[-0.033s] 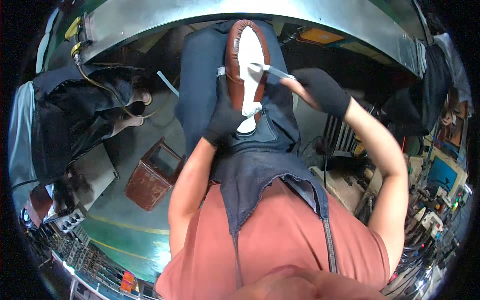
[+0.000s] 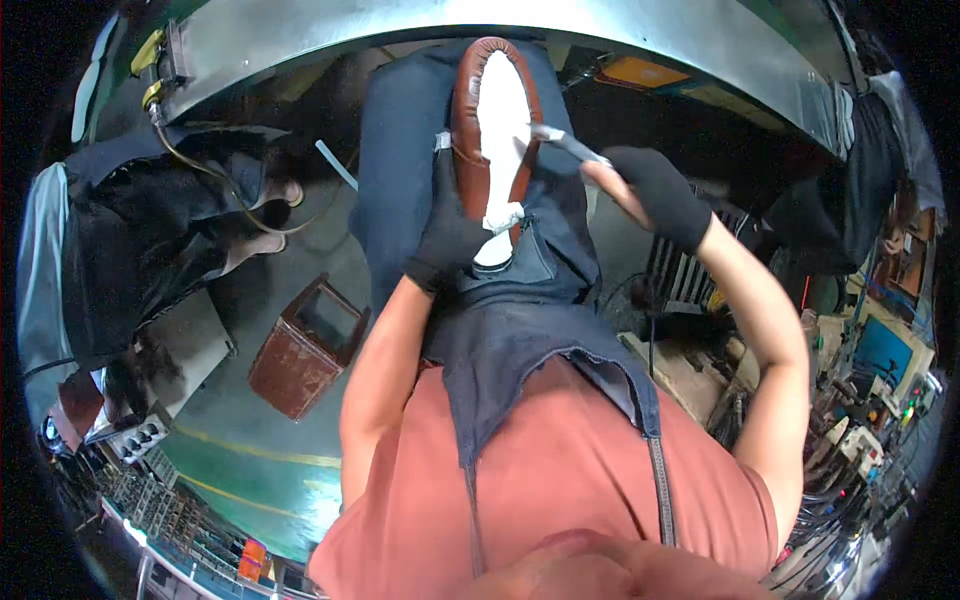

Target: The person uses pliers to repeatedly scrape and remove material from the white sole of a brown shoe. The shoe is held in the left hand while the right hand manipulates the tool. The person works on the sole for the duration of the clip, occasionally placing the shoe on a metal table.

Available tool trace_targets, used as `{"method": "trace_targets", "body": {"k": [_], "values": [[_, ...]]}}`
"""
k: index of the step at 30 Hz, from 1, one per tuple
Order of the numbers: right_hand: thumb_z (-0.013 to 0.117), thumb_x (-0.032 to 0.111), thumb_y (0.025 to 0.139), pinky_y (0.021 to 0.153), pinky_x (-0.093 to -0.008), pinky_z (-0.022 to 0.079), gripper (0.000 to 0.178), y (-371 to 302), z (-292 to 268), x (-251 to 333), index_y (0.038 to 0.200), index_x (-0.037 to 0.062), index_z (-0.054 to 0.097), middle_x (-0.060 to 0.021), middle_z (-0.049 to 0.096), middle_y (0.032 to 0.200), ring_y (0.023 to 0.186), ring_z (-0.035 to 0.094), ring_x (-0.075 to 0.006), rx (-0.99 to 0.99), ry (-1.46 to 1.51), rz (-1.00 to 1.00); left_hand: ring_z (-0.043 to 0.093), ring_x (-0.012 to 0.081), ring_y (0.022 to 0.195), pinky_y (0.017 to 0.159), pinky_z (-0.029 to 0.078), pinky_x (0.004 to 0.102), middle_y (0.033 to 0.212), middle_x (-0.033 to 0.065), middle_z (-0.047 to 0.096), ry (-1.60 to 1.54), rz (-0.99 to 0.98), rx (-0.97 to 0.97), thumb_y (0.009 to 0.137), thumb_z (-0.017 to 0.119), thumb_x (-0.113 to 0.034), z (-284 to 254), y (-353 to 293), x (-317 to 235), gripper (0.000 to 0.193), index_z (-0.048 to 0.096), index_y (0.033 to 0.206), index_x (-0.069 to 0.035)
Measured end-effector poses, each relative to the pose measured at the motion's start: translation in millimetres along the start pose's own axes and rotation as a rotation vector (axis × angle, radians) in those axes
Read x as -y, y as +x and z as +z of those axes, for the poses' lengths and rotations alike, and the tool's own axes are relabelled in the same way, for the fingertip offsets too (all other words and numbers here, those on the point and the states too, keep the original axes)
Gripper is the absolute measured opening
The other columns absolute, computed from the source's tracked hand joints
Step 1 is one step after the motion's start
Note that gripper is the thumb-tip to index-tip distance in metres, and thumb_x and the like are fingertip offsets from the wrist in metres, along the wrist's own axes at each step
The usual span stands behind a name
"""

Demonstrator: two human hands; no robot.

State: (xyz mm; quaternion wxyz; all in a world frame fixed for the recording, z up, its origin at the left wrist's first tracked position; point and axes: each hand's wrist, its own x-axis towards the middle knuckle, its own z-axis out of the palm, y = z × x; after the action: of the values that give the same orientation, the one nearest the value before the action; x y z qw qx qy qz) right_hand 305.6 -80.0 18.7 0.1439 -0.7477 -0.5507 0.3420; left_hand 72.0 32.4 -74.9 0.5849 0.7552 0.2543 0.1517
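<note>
The brown shoe [image 2: 467, 180] lies along the middle of the lap [image 2: 390, 210], white sole up, its toe at the far edge by the counter [image 2: 500, 18] and its heel toward the waist. The gloved left hand [image 2: 450, 240] has its fingers curled partly round the shoe's left side near the heel, thumb over the sole, hiding some of it. The gloved right hand [image 2: 650, 195] is closed round the handle of a tool [image 2: 572, 145]; the tool's blurred head overlaps the sole's right edge, and whether it touches I cannot tell.

The counter's near edge curves just past the toe. Left of the lap, a brown wooden stool [image 2: 297, 365] stands on the floor, with a pale strip [image 2: 336, 165] beyond it. A hose [image 2: 195, 165] hangs from the counter's left end, near another person's feet [image 2: 262, 243]. Cables [image 2: 815, 520] crowd the lower right.
</note>
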Motion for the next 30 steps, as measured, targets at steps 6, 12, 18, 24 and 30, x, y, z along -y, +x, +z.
{"method": "trace_targets", "body": {"k": [6,12,18,24,30], "values": [[0.04,0.049,0.094,0.056,-0.0284,0.044,0.054,-46,110,-15,0.075,0.0021,0.058,-0.0052,0.052,0.058,0.059,0.055,-0.0137,-0.17,0.969,0.796,0.043,0.0323,0.121,0.103,0.032,0.0391,0.133,0.0227,0.04,0.348,0.018,-0.189,0.07,0.075,-0.037,-24,30,-54,0.096,0.022,0.138,0.004],[0.041,0.054,0.092,0.047,-0.0297,0.042,0.058,3,124,3,0.075,0.0014,0.057,-0.0051,0.053,0.054,0.046,0.055,-0.0138,-0.265,0.971,0.766,0.054,0.022,0.103,0.089,0.044,0.0319,0.116,0.0144,0.055,-0.23,0.191,-0.108,0.079,0.069,-0.025,-91,255,-87,0.072,0.033,0.136,-0.002],[0.038,0.051,0.094,0.047,-0.0302,0.043,0.058,70,89,-33,0.071,-0.0001,0.053,-0.0069,0.053,0.05,0.048,0.058,-0.0152,-0.094,0.865,0.76,0.057,0.0197,0.091,0.084,0.045,0.0304,0.101,0.0139,0.059,0.173,0.24,-0.08,0.078,0.07,-0.025,-108,368,-84,0.056,0.048,0.123,0.001],[0.035,0.051,0.094,0.048,-0.0324,0.045,0.06,110,59,-53,0.072,-0.0016,0.054,-0.0104,0.053,0.05,0.046,0.058,-0.0176,-0.044,0.877,0.736,0.058,0.022,0.093,0.085,0.046,0.0328,0.1,0.0109,0.059,0.123,0.186,-0.546,0.077,0.07,-0.039,-215,455,15,0.059,0.052,0.114,0.003],[0.036,0.05,0.094,0.049,-0.0329,0.045,0.061,126,49,-69,0.074,-0.0042,0.055,-0.0121,0.054,0.052,0.047,0.057,-0.0181,-0.051,0.963,0.77,0.059,0.0157,0.081,0.08,0.047,0.0306,0.092,0.0068,0.062,-0.528,-0.031,-0.477,0.088,0.058,-0.02,-243,483,10,0.022,0.061,0.1,-0.002]]}}
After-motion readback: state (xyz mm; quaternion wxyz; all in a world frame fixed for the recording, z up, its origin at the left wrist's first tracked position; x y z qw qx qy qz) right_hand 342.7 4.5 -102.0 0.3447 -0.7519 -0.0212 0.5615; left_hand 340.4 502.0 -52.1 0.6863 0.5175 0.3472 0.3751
